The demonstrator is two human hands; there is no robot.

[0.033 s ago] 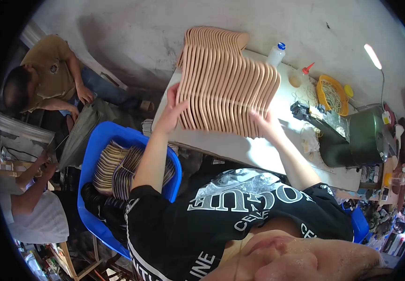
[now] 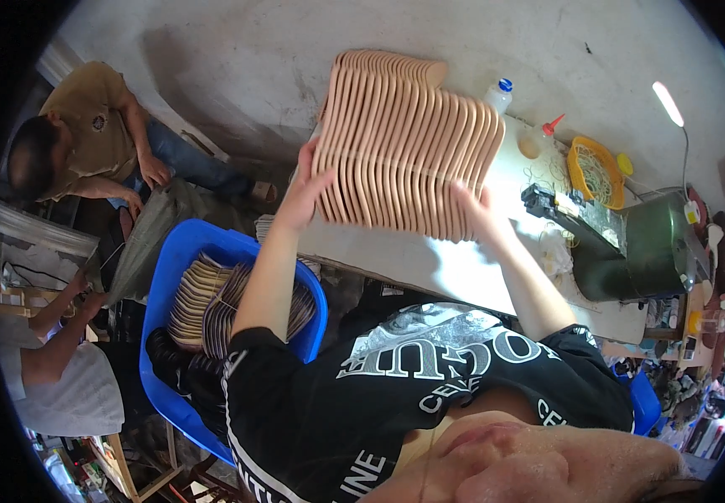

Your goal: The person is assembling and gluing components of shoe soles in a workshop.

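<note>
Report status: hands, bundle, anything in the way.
Left hand and right hand gripping opposite ends of tan bundle. Thin band across it. Second tan stack close behind; no visible obstruction at hands.

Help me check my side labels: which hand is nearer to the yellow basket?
Right. The right hand, on the right end of the tan bundle, is to the lower left of the yellow basket; the left hand, at the bundle's left end, is farther left.
</note>
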